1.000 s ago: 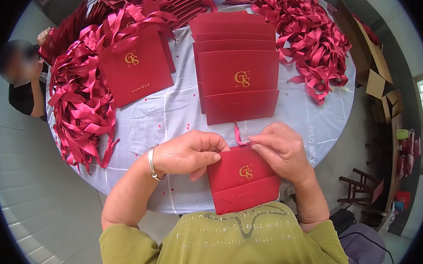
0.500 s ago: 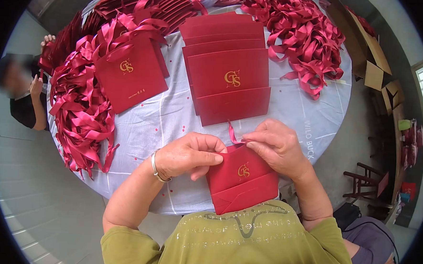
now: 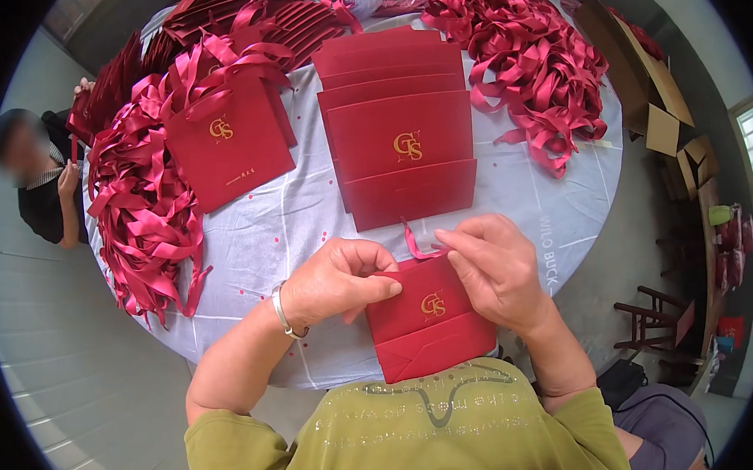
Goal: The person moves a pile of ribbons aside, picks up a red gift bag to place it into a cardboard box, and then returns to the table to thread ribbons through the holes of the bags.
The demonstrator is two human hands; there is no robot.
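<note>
A small red paper gift bag (image 3: 427, 327) with a gold monogram lies in front of my chest, its folded bottom toward me. My left hand (image 3: 340, 284), with a silver bracelet at the wrist, pinches the bag's upper left edge between thumb and fingers. At the upper right corner, my right hand (image 3: 498, 271) has its fingertips pinched together on a pink-red ribbon (image 3: 412, 242). The ribbon's loose end curls up from the bag's top edge. Just beyond stands a stack of flat red bags (image 3: 404, 121).
Heaps of ribbon lie on the left (image 3: 144, 197) and far right (image 3: 531, 56) of the cloth-covered round table (image 3: 268, 268). More red bags with ribbons (image 3: 228, 146) lie at the left. Another person (image 3: 51, 184) sits beyond the left edge. Cardboard boxes (image 3: 661, 131) and a wooden stool (image 3: 653, 322) stand at right.
My right fingertips have shifted slightly, and the ribbon beside them has bent a little lower. My left hand keeps its pinch on the bag. The view has tilted slightly.
</note>
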